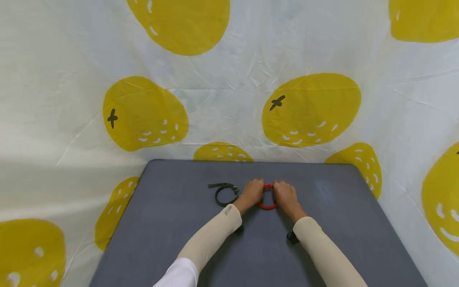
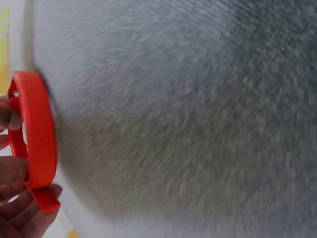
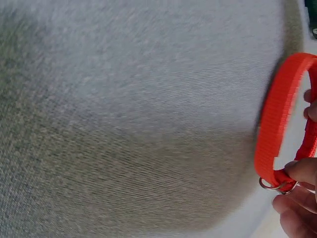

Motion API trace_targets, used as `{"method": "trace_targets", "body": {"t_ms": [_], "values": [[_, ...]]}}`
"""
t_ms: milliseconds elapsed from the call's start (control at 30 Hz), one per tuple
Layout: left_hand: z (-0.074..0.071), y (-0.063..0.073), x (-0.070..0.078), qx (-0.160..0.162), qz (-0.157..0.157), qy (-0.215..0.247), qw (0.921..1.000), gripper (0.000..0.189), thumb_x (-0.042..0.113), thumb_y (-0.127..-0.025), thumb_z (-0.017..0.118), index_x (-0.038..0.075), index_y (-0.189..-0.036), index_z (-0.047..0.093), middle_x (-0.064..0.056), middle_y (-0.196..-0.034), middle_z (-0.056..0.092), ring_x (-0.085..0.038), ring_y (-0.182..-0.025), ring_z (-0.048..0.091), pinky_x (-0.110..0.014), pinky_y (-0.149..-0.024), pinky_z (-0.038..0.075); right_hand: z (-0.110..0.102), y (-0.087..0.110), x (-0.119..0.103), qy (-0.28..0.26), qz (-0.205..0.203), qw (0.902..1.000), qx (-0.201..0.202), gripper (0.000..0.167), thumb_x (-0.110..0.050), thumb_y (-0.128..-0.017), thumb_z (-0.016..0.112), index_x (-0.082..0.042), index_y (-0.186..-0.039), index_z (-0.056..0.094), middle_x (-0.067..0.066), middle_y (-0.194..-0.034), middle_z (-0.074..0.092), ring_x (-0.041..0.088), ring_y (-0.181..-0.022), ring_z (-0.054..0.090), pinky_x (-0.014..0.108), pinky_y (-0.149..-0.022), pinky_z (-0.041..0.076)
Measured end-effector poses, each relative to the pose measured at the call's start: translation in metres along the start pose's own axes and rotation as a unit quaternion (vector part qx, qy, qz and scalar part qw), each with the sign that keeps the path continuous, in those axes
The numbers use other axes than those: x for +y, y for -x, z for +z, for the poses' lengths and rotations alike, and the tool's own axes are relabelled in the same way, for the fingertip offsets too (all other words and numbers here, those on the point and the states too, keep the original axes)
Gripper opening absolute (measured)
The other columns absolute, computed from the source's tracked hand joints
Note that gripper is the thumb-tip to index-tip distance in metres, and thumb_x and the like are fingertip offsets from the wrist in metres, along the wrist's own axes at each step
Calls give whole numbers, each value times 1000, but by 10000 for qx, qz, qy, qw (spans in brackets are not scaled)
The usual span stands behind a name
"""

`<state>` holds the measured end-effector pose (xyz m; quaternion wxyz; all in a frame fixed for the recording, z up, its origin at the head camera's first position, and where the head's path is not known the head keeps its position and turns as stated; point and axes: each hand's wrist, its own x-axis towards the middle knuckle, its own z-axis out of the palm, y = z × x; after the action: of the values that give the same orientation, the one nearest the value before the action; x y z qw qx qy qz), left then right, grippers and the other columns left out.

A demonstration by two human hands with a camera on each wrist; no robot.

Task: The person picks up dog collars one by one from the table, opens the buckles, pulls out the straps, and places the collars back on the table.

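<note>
A red collar (image 1: pixel 267 207), bent into a loop, stands on the table between my two hands. My left hand (image 1: pixel 254 191) pinches its left side; in the left wrist view the thumb and fingers (image 2: pixel 25 215) grip the band near a short strap end that sticks out. My right hand (image 1: pixel 286 196) pinches the right side. In the right wrist view its thumb and fingers (image 3: pixel 294 210) hold the band beside a metal ring (image 3: pixel 270 184). A dark green collar (image 1: pixel 214 185) lies looped just left of my left hand, its strap end pointing left.
The grey tabletop (image 1: pixel 172 223) spreads out around both arms. Behind it and at the sides hangs a white cloth (image 1: pixel 222 107) with yellow fruit prints. In the right wrist view, part of the dark green collar (image 3: pixel 312 15) shows at the top right.
</note>
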<state>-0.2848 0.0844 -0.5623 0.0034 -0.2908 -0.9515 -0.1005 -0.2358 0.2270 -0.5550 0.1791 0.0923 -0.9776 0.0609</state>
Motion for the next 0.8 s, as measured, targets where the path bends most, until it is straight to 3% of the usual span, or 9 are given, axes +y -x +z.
{"method": "trace_targets", "body": {"t_ms": [133,267,500,633,800], "values": [[-14,6,-6,72,52,156,9998,6,9,-90,68,11,-87,64,-5,-82,69,-24,-78,69,-33,-63,52,-11,0,-5,-397,28,9992,46,20,5,-76,77,-3,-73,59,15,-71,60,38,-62,62,50,-51,50],[-26,14,-10,422,330,185,9984,10,7,-88,70,12,-84,62,-2,-76,65,-20,-70,66,-29,-57,48,-24,1,-9,-679,41,9973,267,22,4,-74,81,-5,-76,60,11,-73,60,36,-62,62,48,-50,49],[-58,40,-13,604,711,674,9934,4,11,-96,67,10,-99,64,-2,-87,66,-13,-73,63,-18,-59,46,-59,4,-19,-1429,112,9894,253,15,-1,-81,81,-3,-88,68,11,-80,71,27,-61,65,39,-48,51],[-79,57,-16,759,839,902,9895,6,11,-98,64,10,-104,65,-1,-90,67,-11,-75,62,-15,-61,46,-84,6,-24,-2186,251,9755,-70,17,-9,-86,79,0,-99,72,16,-90,75,27,-70,72,35,-55,56],[-108,86,-16,1027,1048,1009,9840,4,12,-98,64,11,-101,66,1,-88,65,-8,-72,55,-13,-61,43,-115,8,-28,-3284,581,9398,-742,25,-19,-92,75,0,-110,72,12,-92,75,19,-71,71,28,-60,55]]}}
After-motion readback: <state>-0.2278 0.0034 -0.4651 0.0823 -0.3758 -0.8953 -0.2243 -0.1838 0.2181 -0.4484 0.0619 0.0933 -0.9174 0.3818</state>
